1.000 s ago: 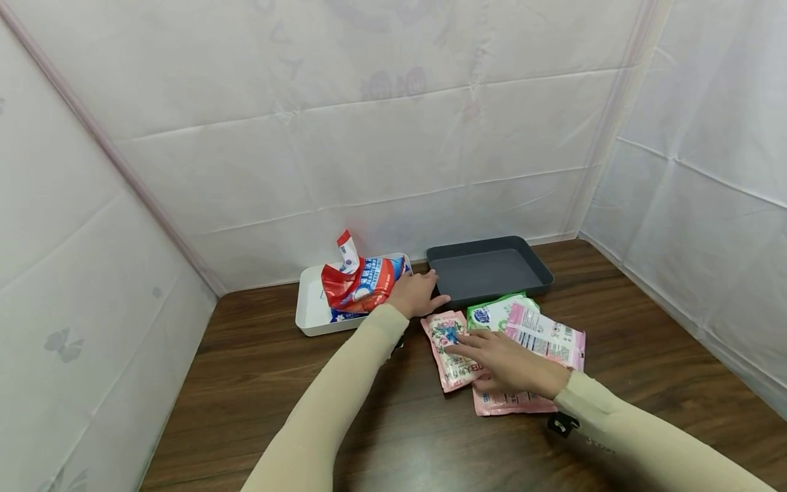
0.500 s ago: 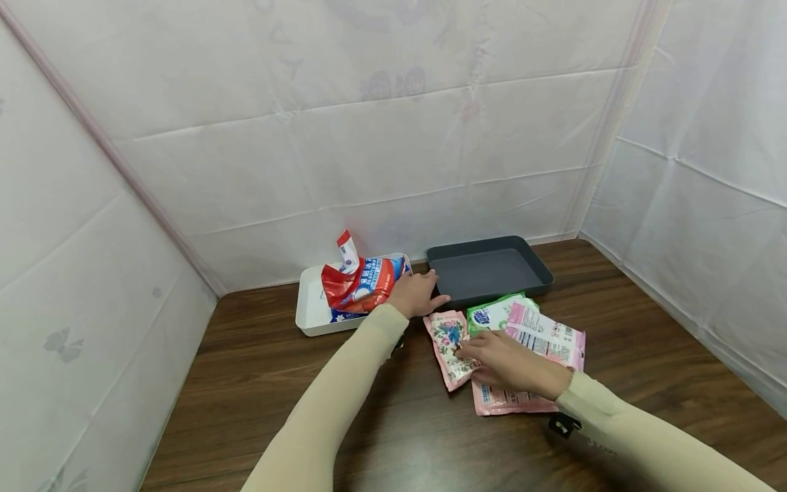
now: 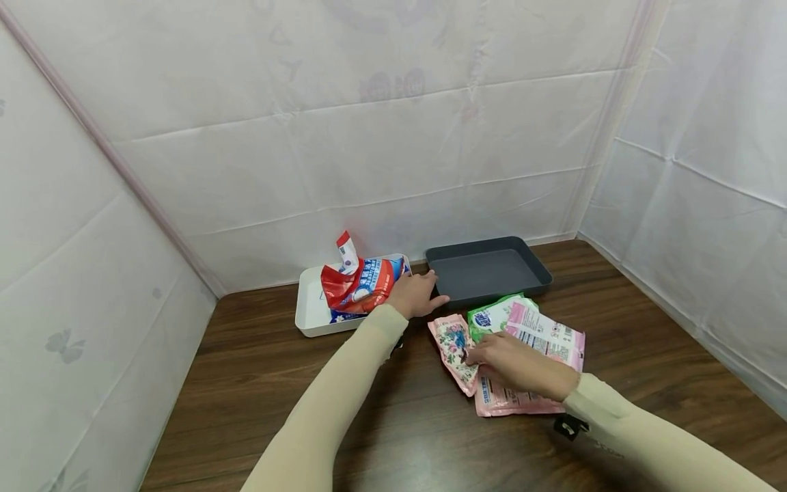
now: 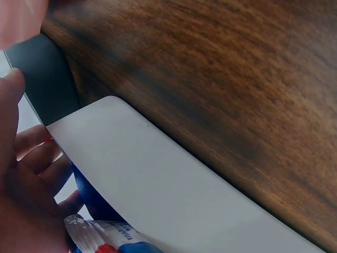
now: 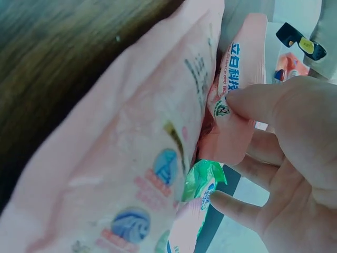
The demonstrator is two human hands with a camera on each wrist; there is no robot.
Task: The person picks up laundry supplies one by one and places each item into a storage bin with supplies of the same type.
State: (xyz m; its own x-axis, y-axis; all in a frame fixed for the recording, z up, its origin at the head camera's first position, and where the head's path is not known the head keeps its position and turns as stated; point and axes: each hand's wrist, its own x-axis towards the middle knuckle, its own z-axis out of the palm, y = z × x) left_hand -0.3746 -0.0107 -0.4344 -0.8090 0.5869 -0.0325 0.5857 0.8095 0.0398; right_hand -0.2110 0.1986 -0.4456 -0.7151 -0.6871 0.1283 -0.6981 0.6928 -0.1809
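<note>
My right hand (image 3: pixel 519 362) pinches the right edge of a pink floral pouch (image 3: pixel 451 342), which is buckled and tilted. In the right wrist view the thumb lies against a pink fold with blue lettering (image 5: pixel 242 68), with fingers behind it. A second pink pouch (image 3: pixel 516 404) lies under this hand. Beside it are a green-and-white pouch (image 3: pixel 494 316) and a pink-and-white pouch (image 3: pixel 550 335). My left hand (image 3: pixel 415 295) rests, fingers extended, at the right rim of the white tray (image 3: pixel 310 301). Its thumb is by the dark grey tray (image 4: pixel 42 74).
Inside the white tray sit a red-and-blue bag (image 3: pixel 375 283) and a dark blue packet (image 3: pixel 341 316). The dark grey tray stands at its right, near the back wall of white sheeting (image 3: pixel 369 164). Wooden tabletop (image 3: pixel 246 383) shows in front.
My right hand has closed its fingers on the floral pouch and shifted slightly right. The pouch has buckled and moved right with it. The left hand stays where it was.
</note>
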